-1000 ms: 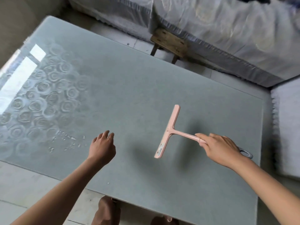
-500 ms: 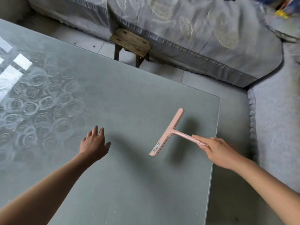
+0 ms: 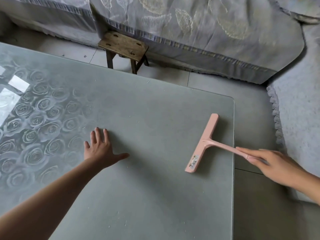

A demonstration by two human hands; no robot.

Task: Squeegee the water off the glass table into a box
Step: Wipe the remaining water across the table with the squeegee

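The right hand (image 3: 275, 165) grips the squeegee (image 3: 204, 144), blade left of it on the glass table (image 3: 155, 110). The left hand (image 3: 100, 149) lies flat, fingers spread.

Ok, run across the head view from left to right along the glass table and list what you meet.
Rose pattern on the glass table → left hand flat on the glass → pink squeegee → right hand gripping its handle.

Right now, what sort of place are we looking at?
Most likely a home living room: a glass table with a rose pattern, what looks like a sofa draped in a leaf-embroidered cover, and a small wooden stool on a tiled floor.
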